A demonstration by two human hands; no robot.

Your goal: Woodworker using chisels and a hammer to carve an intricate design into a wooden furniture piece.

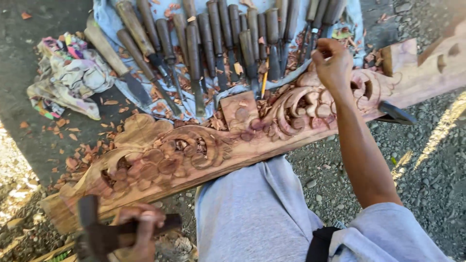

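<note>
A long reddish wooden panel [252, 145], carved with scrolls and grape-like clusters, lies slanted across the ground in front of me. My left hand [141, 233] is at the bottom left, below the panel's near end, closed around the handle of a dark wooden mallet [94, 230]. My right hand [334, 65] hovers over the scroll carving near the panel's right end, fingers curled, close to the tips of the chisels [218, 43]. Whether it grips anything is hidden by the fingers.
Several chisels with dark wooden handles lie in a row on a pale blue cloth [109, 22] behind the panel. A crumpled colourful rag [68, 77] sits at the left. Wood chips litter the gravel ground. A dark metal tool [395, 114] pokes out beside the panel's right part.
</note>
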